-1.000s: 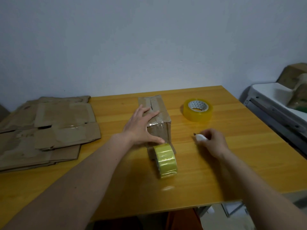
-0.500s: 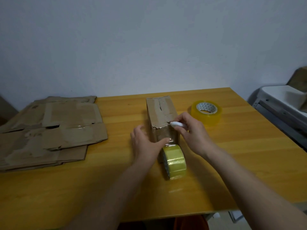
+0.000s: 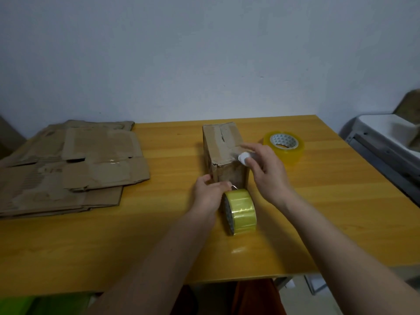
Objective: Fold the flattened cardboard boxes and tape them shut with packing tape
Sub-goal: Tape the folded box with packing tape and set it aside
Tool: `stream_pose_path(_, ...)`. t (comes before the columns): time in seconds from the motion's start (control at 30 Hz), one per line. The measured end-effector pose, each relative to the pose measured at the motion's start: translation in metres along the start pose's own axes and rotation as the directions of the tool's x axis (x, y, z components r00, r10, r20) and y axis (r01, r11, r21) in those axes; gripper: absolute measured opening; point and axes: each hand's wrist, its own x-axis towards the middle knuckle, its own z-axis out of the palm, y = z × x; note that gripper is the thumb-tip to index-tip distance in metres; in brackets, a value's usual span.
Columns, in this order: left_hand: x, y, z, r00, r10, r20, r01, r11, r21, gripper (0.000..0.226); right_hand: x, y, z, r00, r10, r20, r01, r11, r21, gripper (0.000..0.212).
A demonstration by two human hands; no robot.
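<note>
Since half a second ago: right hand [image 3: 264, 169] drawn back toward the near top edge of folded cardboard box [image 3: 223, 153], small white tool [image 3: 244, 158] now end-on to the camera; left hand [image 3: 210, 193] and box unmoved.

Right hand: curled round white tool, forefinger extended over box top; tool type not discernible.
Left hand: at near lower face of box, thumb and fingers pinching a tape strip between box and upright tape roll [image 3: 241, 211].
Box: standing on wooden table [image 3: 159, 242], centre, between the two hands, top seam cracked.
Upright roll: just nearer than box, touching left thumb.
Second tape roll [image 3: 284, 146]: lying flat, right of box.
Flattened cardboard boxes [image 3: 68, 164]: stacked at table's left.
</note>
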Motion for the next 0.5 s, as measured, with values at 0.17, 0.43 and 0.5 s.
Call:
stream_pose_path(0.17, 0.000, -0.001, 0.001, 1.000, 0.016, -0.005, -0.016, 1.000, 0.003, 0.066, -0.010, 0.001, -0.009, 0.949, 0.162, 0.272, -0.222, 0.953, 0.208, 0.027)
stream_pose_path(0.43, 0.003, -0.003, 0.004, 1.000, 0.017, -0.013, -0.017, 1.000, 0.000, 0.060, -0.013, 0.005, -0.004, 0.965, 0.072, 0.253, -0.047, 0.993, -0.106, 0.015)
stream_pose_path(0.5, 0.004, -0.004, 0.004, 1.000, 0.023, -0.010, -0.023, 1.000, -0.001, 0.060, -0.017, 0.005, -0.004, 0.958, -0.016, 0.287, 0.075, 0.978, -0.193, 0.003)
